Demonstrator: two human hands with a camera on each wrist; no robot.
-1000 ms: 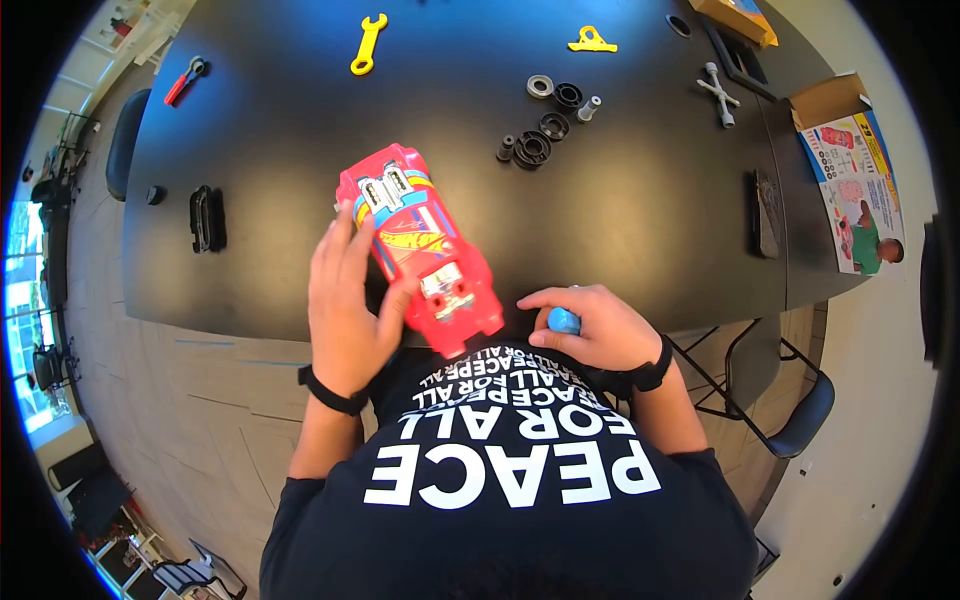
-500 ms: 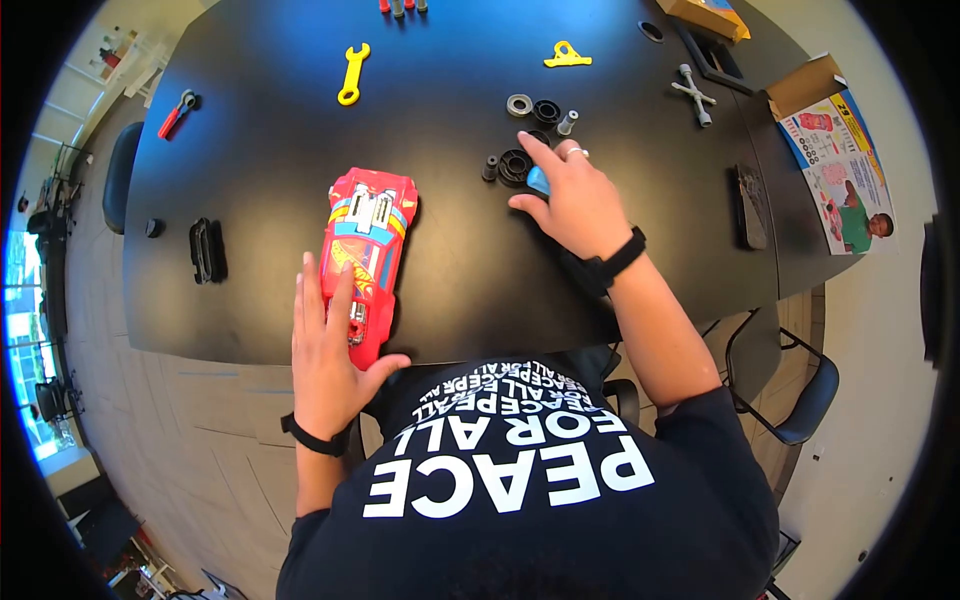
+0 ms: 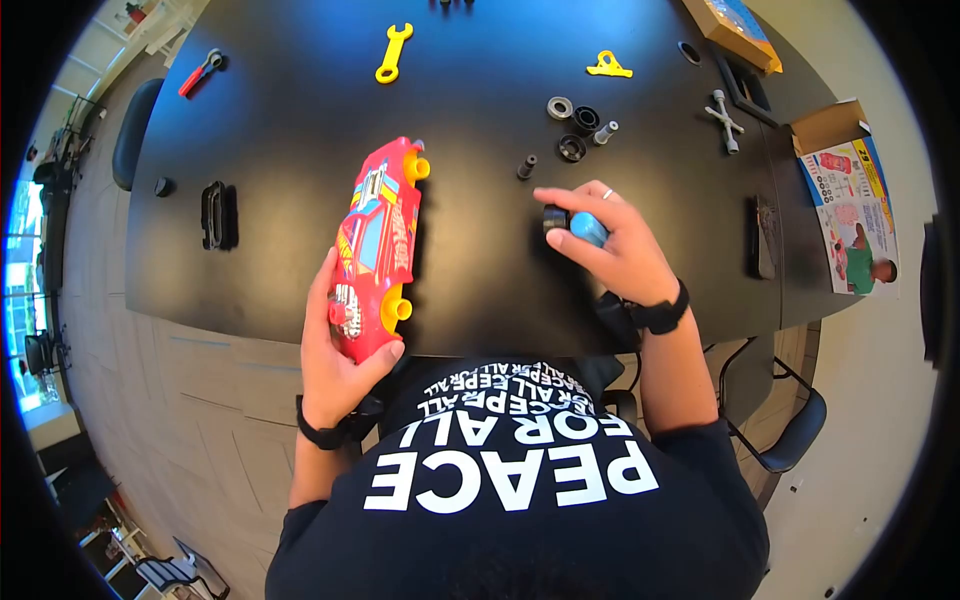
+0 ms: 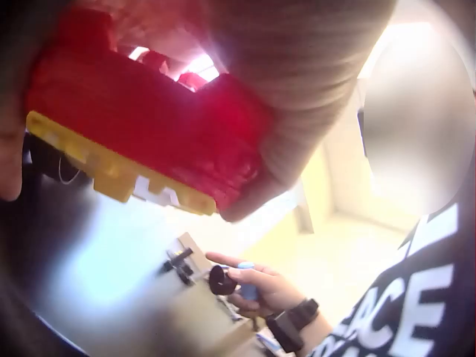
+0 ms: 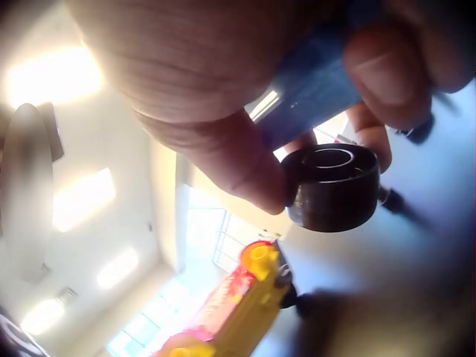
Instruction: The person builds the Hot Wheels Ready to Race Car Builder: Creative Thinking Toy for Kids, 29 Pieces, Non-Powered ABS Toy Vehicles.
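Note:
My left hand (image 3: 335, 375) grips the rear of a red toy car (image 3: 372, 235), thumb at its near end. The car is tilted, so its right side and two yellow hubs (image 3: 396, 309) face my other hand; no wheels sit on these hubs. In the left wrist view the car's yellow underside (image 4: 111, 175) shows. Between thumb and fingers my right hand (image 3: 632, 250) pinches a black toy wheel (image 5: 332, 202), a short ring with a hollow centre. A blue cylindrical piece (image 3: 588, 229) is tucked in the same hand, partly hidden by the fingers.
Beyond the right hand are more wheels (image 3: 572, 148), a grey peg (image 3: 606, 132) and a dark peg (image 3: 527, 166). Farther off lie a yellow wrench (image 3: 394, 53), a yellow clip-like part (image 3: 609, 65), a grey cross wrench (image 3: 724, 121) and a red-handled tool (image 3: 202, 73). An open box (image 3: 835, 125) stands right.
The right hand has drawn back from the group of wheels, bringing one black wheel with it. The left hand has tipped the car from flat onto its side.

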